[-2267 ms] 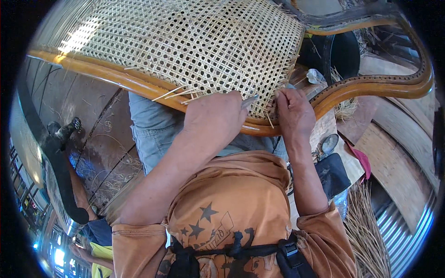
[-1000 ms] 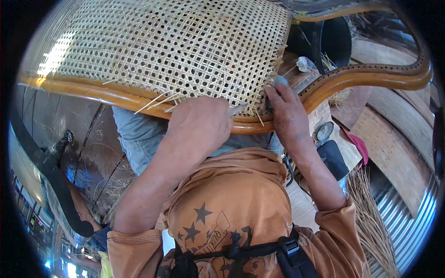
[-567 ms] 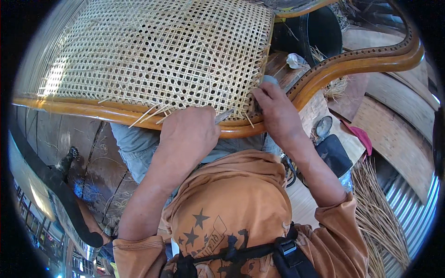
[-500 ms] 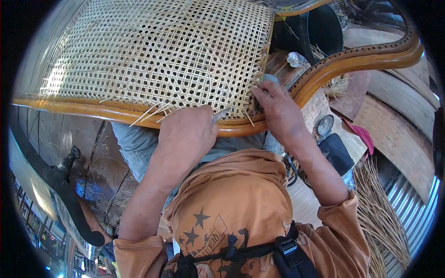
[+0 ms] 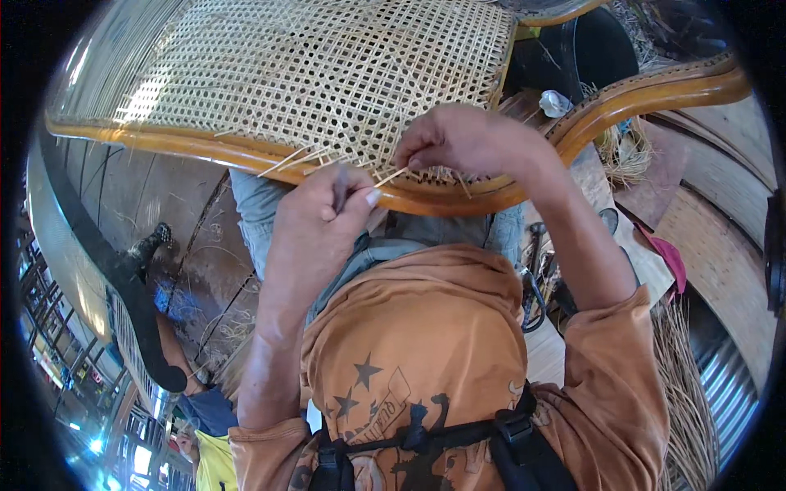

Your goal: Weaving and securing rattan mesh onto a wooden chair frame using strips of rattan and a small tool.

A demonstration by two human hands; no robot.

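In the right hand a thin cane strand is pinched; in the left hand a dark tool is gripped.
Between the hands the strand is held, over the wooden frame; beyond them the woven cane panel is spread. Probably light, springy and easily split, the strand is best pinched near its end.

Left: brown plank floor beside a dark, curved furniture frame. Lower left: bright light. Right: wooden boards; corrugated metal sheet, lower right.

The wooden frame looks smooth and glossy, the cane mesh rough.
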